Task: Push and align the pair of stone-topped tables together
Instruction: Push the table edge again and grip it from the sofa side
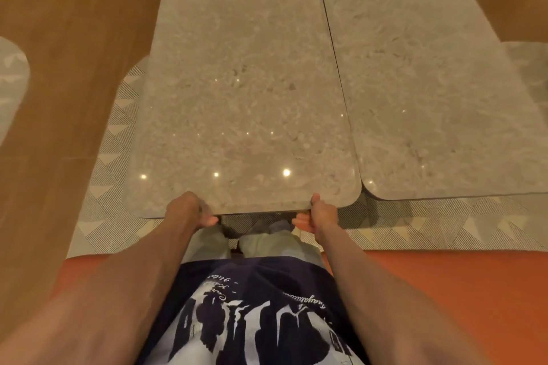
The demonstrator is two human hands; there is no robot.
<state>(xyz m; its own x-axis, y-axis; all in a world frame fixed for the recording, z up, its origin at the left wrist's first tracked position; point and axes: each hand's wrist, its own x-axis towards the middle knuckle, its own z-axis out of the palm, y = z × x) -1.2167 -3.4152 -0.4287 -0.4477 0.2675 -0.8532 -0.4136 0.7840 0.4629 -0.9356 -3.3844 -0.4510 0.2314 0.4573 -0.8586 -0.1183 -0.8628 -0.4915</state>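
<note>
Head view: left hand (189,212) and right hand (318,215) gripped the left table (246,98) at its near edge, fingers curled under. Right table (430,92) sat alongside, its near edge set further away. Advisable: pull evenly, square near edges, close seam.

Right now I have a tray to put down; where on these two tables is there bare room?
Both stone tops are bare. The right table is free edge to edge. The left table is free except its near edge, which the left hand and right hand grip. Avoid the thin seam between the tops.
</note>
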